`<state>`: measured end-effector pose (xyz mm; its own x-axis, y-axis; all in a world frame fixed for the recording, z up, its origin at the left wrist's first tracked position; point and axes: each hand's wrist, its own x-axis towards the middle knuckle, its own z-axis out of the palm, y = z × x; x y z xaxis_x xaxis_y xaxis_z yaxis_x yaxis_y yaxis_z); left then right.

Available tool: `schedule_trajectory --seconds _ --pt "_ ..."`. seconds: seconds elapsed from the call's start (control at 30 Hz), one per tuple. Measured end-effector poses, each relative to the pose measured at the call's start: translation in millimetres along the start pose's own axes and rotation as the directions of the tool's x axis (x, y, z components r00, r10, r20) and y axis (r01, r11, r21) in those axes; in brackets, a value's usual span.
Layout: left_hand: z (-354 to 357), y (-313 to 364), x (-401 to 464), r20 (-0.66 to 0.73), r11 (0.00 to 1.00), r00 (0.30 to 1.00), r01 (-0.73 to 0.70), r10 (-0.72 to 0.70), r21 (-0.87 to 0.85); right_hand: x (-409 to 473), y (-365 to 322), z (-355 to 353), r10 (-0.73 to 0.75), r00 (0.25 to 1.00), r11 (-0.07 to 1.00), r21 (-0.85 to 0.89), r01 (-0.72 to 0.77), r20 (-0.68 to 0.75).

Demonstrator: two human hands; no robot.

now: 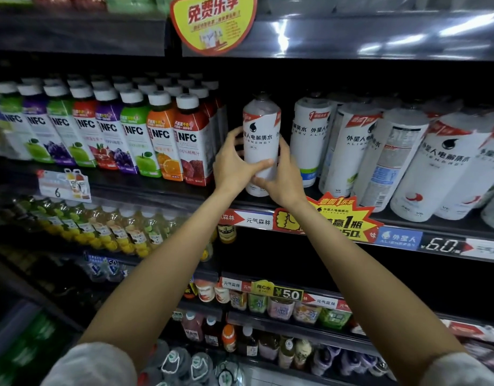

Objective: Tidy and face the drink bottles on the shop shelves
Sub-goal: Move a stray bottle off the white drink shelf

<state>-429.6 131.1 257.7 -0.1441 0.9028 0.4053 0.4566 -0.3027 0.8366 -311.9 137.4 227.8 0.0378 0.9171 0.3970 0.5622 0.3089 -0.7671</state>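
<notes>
Both arms raised; left hand and right hand grip clamped round white bottle, apparently upright on shelf.

White bottle upright on shelf, both hands' grip around it.

Held bottle: white wrap, black drop logo and black lettering, red corner flash. White bottles to its right: same pattern, some with blue or red marks low down. NFC juice row on the left: white caps, white labels topped green, purple, red, orange, fruit prints below. Round sign overhead: yellow, red rim, red lettering. Starburst tag: red with yellow.
</notes>
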Motion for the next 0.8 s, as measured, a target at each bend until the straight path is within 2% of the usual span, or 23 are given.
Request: schedule_trajectory --seconds 0.13,0.27,0.37,0.43,0.5,0.6,0.7,0.8 --pt "2.5 2.8 -0.8 0.025 0.999 1.0 0.015 -0.016 0.042 2.8 -4.3 -3.3 0.014 0.999 1.0 0.009 -0.014 0.046" --pt "-13.0 13.7 -0.5 0.155 0.994 0.985 0.086 -0.075 -0.068 -1.2 -8.0 -21.9 -0.037 0.998 0.999 0.001 0.037 0.051" --pt "-29.9 31.1 -8.1 0.222 0.999 0.975 0.031 -0.022 -0.035 -6.9 -15.5 -42.5 -0.08 0.997 0.995 -0.057 0.081 0.021" --pt "-40.4 37.7 -14.8 0.255 1.0 0.967 0.013 -0.014 0.008 -9.4 -20.5 -54.4 -0.114 0.992 0.985 -0.12 0.121 0.06" --pt "-45.8 43.1 -23.7 0.246 0.992 0.969 -0.048 0.018 0.115 -15.4 -26.4 -70.9 -0.172 0.975 0.964 -0.182 0.196 0.138" --pt "-43.5 58.5 -42.6 0.231 0.949 0.961 -0.207 0.152 0.238 -29.0 -33.4 -100.1 -0.262 0.93 0.879 -0.334 0.34 0.258" --pt "-27.4 81.6 -63.3 0.3 0.85 0.888 -0.434 0.348 0.298 -45.9 -32.4 -136.0 -0.316 0.886 0.763 -0.465 0.45 0.339" --pt "4.4 124.2 -81.1 0.364 0.735 0.78 -0.614 0.51 0.287 -67.3 -24.6 -196.0 -0.294 0.875 0.658 -0.583 0.477 0.384"
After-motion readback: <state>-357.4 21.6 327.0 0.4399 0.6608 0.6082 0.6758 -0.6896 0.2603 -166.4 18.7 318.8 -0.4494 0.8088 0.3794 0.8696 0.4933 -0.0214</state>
